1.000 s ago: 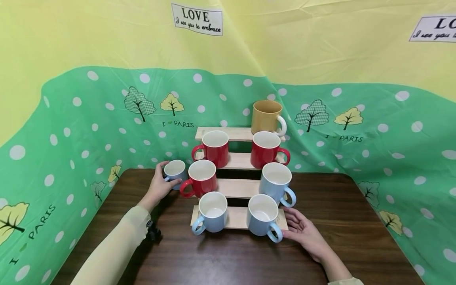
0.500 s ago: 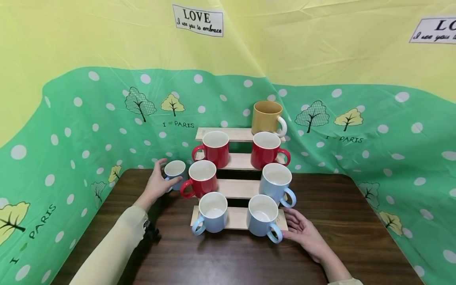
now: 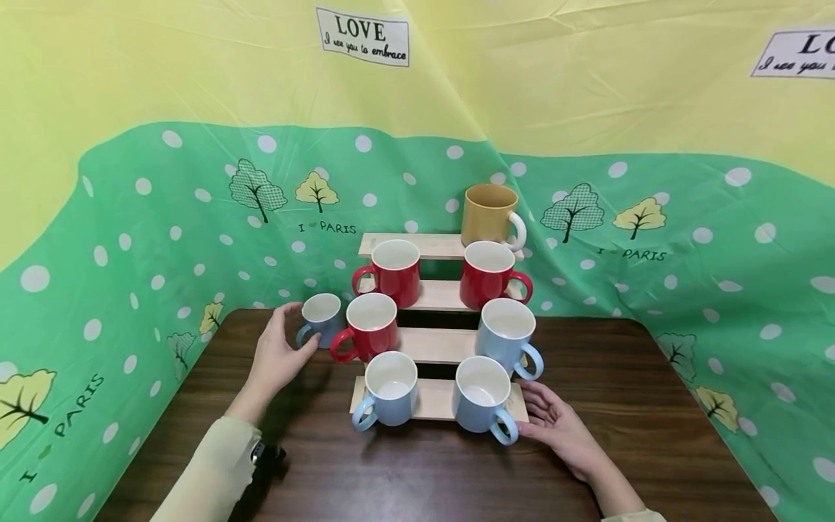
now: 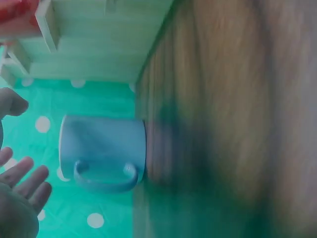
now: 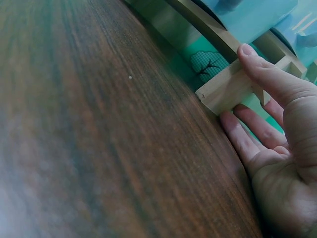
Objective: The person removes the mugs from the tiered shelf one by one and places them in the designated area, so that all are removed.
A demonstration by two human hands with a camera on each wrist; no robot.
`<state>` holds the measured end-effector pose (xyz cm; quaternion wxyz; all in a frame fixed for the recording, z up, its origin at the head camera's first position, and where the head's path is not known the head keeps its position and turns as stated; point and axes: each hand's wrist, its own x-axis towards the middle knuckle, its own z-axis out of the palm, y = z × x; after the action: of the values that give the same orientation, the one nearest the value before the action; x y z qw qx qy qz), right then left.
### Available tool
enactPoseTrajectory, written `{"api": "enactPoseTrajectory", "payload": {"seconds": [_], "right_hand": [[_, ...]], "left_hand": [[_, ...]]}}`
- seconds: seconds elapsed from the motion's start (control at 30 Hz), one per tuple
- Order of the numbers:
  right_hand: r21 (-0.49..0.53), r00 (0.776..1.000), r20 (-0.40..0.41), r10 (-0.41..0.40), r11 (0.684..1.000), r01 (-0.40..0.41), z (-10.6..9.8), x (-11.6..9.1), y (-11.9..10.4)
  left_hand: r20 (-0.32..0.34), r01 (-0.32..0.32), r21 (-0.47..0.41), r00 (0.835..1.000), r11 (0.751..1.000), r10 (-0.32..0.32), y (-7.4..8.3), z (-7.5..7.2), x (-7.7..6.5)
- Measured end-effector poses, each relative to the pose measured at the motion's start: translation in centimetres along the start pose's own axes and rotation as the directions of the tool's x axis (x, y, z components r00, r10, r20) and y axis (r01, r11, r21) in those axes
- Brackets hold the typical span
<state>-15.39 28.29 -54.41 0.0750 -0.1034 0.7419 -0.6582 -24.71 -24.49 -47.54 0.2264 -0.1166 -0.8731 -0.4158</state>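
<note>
While the right hand [image 3: 557,428] grips the wooden rack [image 3: 435,345] by its near right end between thumb and fingers, the left hand [image 3: 279,355], fingers parted, holds nothing; near it, one blue mug [image 3: 328,328] stands upright left of the rack.

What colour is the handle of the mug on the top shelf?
The handle is white, best seen in the head view.

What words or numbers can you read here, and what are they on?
"LOVE", "I see you to embrace": white panel on the backdrop.
"LO", "I see you", rest cut off: second white panel at right.
"I PARIS", green mark between, three times: backdrop, near printed trees.
No numbers; no lettering visible on the mugs.
</note>
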Motion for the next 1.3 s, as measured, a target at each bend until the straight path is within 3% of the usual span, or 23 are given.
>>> {"api": "enactPoseTrajectory", "payload": {"seconds": [0.2, 0.3, 0.37, 0.53, 0.6, 0.67, 0.83, 1.03, 1.3], "right_hand": [[-0.004, 1.000, 0.011, -0.006, 1.000, 0.006, 0.1, 0.0, 0.0], [-0.003, 1.000, 0.003, 0.003, 1.000, -0.003, -0.1, -0.1, -0.1], [-0.004, 1.000, -0.002, 0.011, 1.000, -0.011, 0.0, -0.1, -0.1], [-0.007, 1.000, -0.006, 0.019, 1.000, -0.019, -0.1, -0.1, -0.1], [-0.006, 1.000, -0.005, 0.021, 1.000, -0.021, -0.1, -0.1, -0.1], [-0.006, 1.000, -0.003, 0.022, 1.000, -0.022, -0.1, -0.1, 0.0], [-0.002, 1.000, -0.007, 0.027, 1.000, -0.027, -0.1, 0.0, 0.0], [-0.003, 1.000, -0.001, 0.030, 1.000, -0.030, 0.0, 0.1, -0.1], [-0.007, 1.000, -0.001, 0.013, 1.000, -0.013, -0.1, -0.1, -0.3]], "left_hand": [[0.040, 0.093, -0.139, 0.995, 0.986, -0.088, 1.0, 0.4, -2.8], [0.072, 0.141, -0.277, 0.989, 0.950, -0.126, 1.5, 0.8, -3.9], [0.093, 0.176, -0.405, 0.984, 0.897, -0.152, 1.7, 1.1, -4.7], [0.112, 0.250, -0.684, 0.964, 0.685, -0.240, 2.0, 2.2, -6.3], [0.126, 0.265, -0.724, 0.958, 0.636, -0.256, 1.9, 2.8, -6.9], [0.158, 0.286, -0.719, 0.955, 0.634, -0.253, 1.7, 3.4, -7.4], [0.294, 0.340, -0.646, 0.937, 0.683, -0.189, 1.1, 4.5, -8.2], [0.430, 0.382, -0.662, 0.898, 0.645, -0.091, 0.3, 5.1, -8.6], [0.543, 0.427, -0.651, 0.840, 0.628, -0.008, -0.2, 5.5, -8.6]]}}
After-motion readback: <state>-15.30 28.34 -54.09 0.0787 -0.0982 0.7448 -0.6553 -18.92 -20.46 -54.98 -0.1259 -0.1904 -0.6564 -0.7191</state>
